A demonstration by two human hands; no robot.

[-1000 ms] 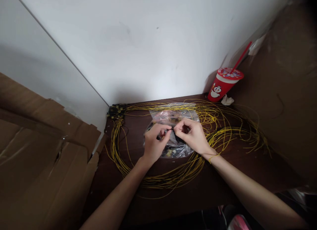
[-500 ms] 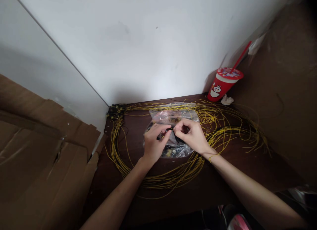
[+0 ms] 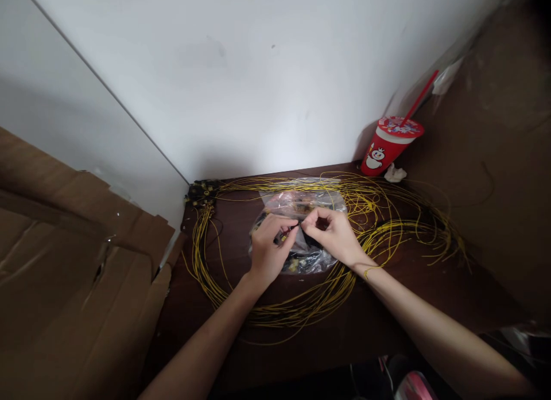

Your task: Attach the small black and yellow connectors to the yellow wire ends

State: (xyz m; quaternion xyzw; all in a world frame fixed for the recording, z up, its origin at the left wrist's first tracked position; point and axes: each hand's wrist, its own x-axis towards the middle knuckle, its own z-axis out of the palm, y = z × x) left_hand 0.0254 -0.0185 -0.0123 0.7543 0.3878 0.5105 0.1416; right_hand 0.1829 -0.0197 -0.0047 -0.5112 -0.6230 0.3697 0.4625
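Observation:
My left hand [image 3: 271,242] and my right hand [image 3: 329,230] face each other, fingertips almost touching, over a clear plastic bag [image 3: 318,265]. Each is closed in a pinch. A small dark piece shows between the left thumb and forefinger; its kind is too small to make out. What the right fingertips pinch is hidden. Inside the bag lie dark and yellowish small parts. Looping around the bag on the dark brown table [image 3: 241,274] are bundles of thin yellow wires [image 3: 297,314]. Their left ends meet in a cluster of black and yellow parts [image 3: 203,192].
A red cup [image 3: 383,150] with a straw stands at the back right, beside crumpled white tissue [image 3: 395,173]. Cardboard [image 3: 73,262] rises on the left, and a white wall [image 3: 267,90] closes off the back. Loose wire ends spread out to the right.
The fingertips have shifted very slightly, and less of the dark piece shows between them. Both hands stay over the bag; the wires and cup have not moved.

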